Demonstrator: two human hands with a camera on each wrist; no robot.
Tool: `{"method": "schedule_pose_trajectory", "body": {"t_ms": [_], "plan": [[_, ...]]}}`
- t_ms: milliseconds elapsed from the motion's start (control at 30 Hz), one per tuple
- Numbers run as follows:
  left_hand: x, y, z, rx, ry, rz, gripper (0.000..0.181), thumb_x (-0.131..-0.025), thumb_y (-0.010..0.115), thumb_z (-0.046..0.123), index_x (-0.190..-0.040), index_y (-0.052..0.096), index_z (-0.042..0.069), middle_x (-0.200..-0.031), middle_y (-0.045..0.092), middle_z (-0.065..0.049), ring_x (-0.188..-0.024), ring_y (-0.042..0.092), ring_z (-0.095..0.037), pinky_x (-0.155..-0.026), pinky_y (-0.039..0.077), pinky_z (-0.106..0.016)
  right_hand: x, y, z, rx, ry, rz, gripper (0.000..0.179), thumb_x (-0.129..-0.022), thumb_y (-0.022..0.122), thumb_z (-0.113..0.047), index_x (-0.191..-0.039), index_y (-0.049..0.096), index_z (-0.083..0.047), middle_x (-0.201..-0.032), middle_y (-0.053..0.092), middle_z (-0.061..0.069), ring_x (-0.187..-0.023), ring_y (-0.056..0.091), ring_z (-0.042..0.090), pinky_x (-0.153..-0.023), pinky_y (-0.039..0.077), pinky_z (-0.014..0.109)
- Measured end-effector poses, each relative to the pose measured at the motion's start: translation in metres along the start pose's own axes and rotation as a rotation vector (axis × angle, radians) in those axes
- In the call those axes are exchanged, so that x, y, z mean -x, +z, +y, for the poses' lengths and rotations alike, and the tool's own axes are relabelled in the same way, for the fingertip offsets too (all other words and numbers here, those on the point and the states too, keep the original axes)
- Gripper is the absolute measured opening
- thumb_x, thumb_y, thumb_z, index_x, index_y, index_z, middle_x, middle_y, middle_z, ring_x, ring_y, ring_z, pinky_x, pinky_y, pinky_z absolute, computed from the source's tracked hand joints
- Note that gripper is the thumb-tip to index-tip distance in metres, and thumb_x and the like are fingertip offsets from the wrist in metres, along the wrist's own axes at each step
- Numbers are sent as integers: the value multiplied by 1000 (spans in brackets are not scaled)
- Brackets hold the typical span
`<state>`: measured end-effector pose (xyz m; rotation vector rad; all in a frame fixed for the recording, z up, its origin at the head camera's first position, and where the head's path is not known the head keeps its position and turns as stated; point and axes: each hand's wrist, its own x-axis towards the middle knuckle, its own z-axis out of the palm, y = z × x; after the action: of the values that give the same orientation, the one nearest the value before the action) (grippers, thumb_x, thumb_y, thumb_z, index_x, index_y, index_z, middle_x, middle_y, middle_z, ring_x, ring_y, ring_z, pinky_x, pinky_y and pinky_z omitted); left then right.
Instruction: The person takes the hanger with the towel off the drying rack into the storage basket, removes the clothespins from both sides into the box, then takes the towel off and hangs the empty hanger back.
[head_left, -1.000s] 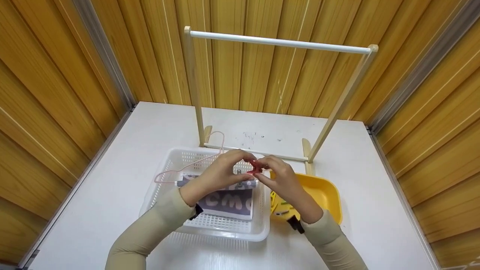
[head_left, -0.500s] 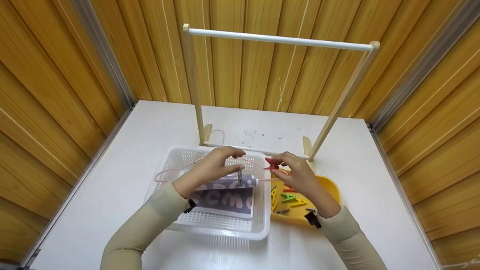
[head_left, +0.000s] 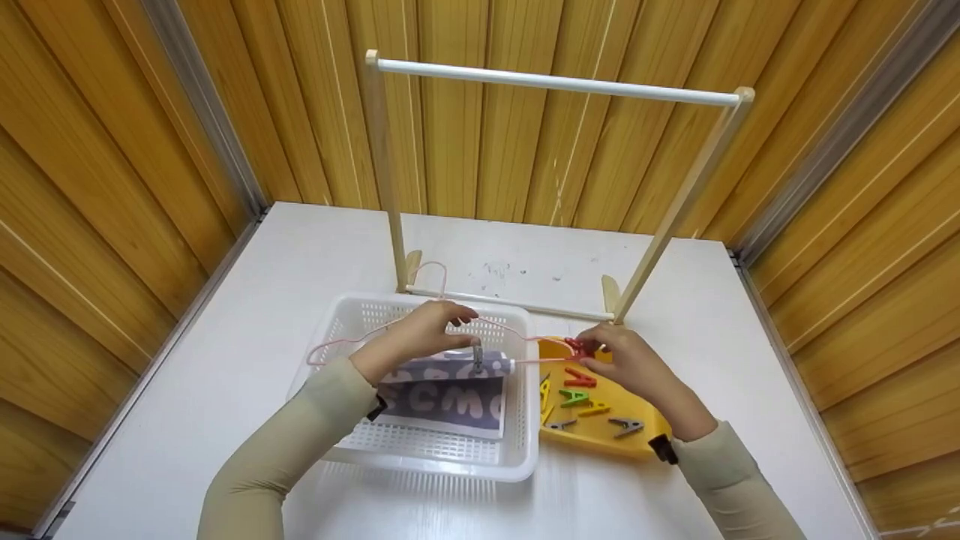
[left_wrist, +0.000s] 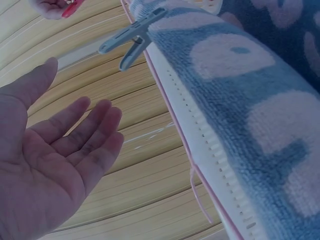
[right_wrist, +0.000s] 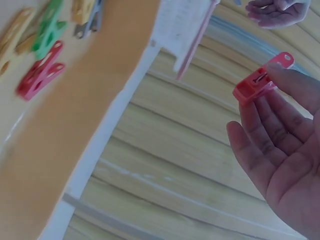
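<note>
My right hand (head_left: 634, 367) pinches a red clothespin (right_wrist: 262, 77) between thumb and fingers, above the back of the yellow basin (head_left: 622, 445). In the head view the clothespin overlaps the right end of a pink clothes hanger (head_left: 541, 361). A blue-grey towel (left_wrist: 225, 75) with pale pink lettering is draped over the hanger's lower bar. One grey clothespin (left_wrist: 131, 39) is clipped on the towel near its right end. My left hand (left_wrist: 60, 145) is beside that clothespin, fingers relaxed and apart, holding nothing.
The towel and hanger lie over a white perforated basket (head_left: 442, 469). In the yellow basin are several clothespins, among them a red one (head_left: 580, 377), a green one (head_left: 574, 397) and a grey one (head_left: 625, 427). Behind stands a wooden rack with a white rail (head_left: 555, 82).
The hands have moved apart. My right hand has carried the red clothespin rightward, from near the left hand to over the yellow basin. The left hand has shifted slightly left, now without the clothespin.
</note>
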<state>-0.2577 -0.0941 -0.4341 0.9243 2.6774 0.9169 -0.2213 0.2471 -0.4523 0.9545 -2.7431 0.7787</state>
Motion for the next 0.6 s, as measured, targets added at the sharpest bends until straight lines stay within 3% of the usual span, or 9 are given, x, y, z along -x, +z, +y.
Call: {"method": "schedule_pose_trajectory", "body": {"t_ms": [133, 333, 600], "plan": [[-2, 1, -3, -8, 5, -26, 41, -98, 69, 22, -126, 66, -8, -118, 74, -24, -109, 71, -37, -98, 57, -48, 5, -6, 8, 57, 110, -96, 20, -89, 76, -4, -107, 70, 3, -94, 72, 14, -85, 68, 28, -78, 59, 44], [-6, 7, -7, 11, -36, -58, 41, -98, 68, 22, -127, 67, -6, -118, 74, -23, -110, 71, -36, -99, 57, -48, 8, -13, 11, 149, 285, -234, 19, -88, 77, -4, -103, 70, 4, -90, 71, 14, -79, 64, 23, -74, 57, 43], [-10, 13, -13, 4, -9, -89, 40, -94, 73, 21, -122, 69, -7, -110, 76, -22, -103, 73, -35, -94, 60, -43, 3, -6, 16, 287, 381, -416, 14, -85, 78, -4, -97, 71, 2, -87, 70, 14, -76, 60, 24, -72, 55, 43]]}}
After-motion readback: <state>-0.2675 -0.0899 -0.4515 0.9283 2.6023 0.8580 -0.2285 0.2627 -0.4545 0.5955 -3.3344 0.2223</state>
